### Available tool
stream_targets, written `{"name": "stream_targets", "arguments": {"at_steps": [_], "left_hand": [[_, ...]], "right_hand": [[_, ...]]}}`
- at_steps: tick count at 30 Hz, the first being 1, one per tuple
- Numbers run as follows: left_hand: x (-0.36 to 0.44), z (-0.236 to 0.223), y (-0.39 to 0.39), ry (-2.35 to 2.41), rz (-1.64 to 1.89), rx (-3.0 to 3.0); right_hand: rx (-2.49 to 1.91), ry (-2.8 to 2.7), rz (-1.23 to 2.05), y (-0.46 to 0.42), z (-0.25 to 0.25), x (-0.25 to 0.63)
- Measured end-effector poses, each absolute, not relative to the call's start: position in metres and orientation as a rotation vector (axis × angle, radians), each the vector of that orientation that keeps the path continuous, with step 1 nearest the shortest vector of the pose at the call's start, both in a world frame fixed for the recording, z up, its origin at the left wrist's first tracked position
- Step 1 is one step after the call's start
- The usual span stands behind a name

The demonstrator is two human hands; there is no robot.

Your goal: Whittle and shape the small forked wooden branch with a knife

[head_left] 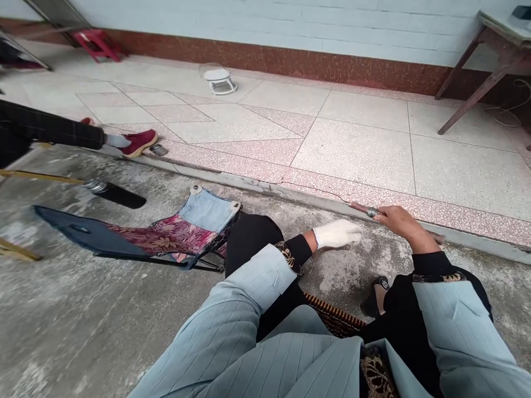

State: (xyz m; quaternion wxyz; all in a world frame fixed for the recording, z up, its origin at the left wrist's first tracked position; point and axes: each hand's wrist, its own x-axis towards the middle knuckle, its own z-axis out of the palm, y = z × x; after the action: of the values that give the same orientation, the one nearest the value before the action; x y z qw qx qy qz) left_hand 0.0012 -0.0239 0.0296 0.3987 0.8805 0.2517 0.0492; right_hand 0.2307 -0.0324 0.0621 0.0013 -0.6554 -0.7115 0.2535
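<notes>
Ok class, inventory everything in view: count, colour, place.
Wall: 1, white and brown, back
Floor: 1, grey and pink, throughout
Red stool: 1, red, upper left
White stool: 1, white, near wall
Table: 1, brown, right
Neighbour's shoes: 2, red, left
Round object: 1, grey, beside shoe
Bars: 2 or more, yellow, left
Chair: 1, blue and red, left
Seat: 1, black and orange, bottom
Tool: 1, brown, right
Jacket: 1, blue, bottom
Own shoe: 1, black, right
Left hand: 1, white glove, centre
Right hand: 1, bare, around tool
</notes>
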Motion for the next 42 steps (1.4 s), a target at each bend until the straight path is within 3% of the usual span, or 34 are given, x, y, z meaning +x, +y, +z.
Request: {"name": "stream_targets", "arguments": {"at_steps": [5,7,12,16,22,24,26,28,30,33,37,42], "left_hand": [[-0.009,0.038,-0.009,0.668,0.212,2.301],[-0.009,0.035,-0.006,0.647,0.231,2.203],[-0.005,0.019,-0.008,0.812,0.312,1.795],[0.002,0.018,-0.018,0.741,0.202,1.871],[0.003,0.035,-0.026,0.535,0.120,2.122],[-0.002,0.039,-0.023,0.581,0.160,2.125],[-0.006,0.042,-0.017,0.633,0.192,2.149],[-0.008,0.042,-0.013,0.681,0.225,2.168],[-0.007,0.038,-0.011,0.729,0.256,2.153],[-0.001,0.029,-0.013,0.790,0.254,2.093],[0.007,0.021,-0.020,0.737,0.122,2.113],[0.008,0.023,-0.021,0.677,0.088,2.214]], "right_hand": [[-1.571,-2.562,1.567,-0.044,0.068,0.217],[-1.323,-2.512,1.724,-0.048,0.075,0.214],[-1.404,-2.014,1.480,-0.045,0.083,0.226],[-1.580,-1.763,1.196,-0.036,0.072,0.235],[-2.006,-1.973,0.669,-0.028,0.058,0.240],[-2.074,-2.151,0.795,-0.031,0.058,0.240],[-1.947,-2.360,1.233,-0.037,0.061,0.238],[-1.572,-2.449,1.784,-0.044,0.067,0.236],[-1.206,-2.343,2.085,-0.050,0.077,0.236],[-1.115,-2.085,1.965,-0.054,0.092,0.242],[-1.366,-1.851,1.615,-0.051,0.099,0.253],[-1.500,-1.727,1.511,-0.046,0.086,0.255]]}}
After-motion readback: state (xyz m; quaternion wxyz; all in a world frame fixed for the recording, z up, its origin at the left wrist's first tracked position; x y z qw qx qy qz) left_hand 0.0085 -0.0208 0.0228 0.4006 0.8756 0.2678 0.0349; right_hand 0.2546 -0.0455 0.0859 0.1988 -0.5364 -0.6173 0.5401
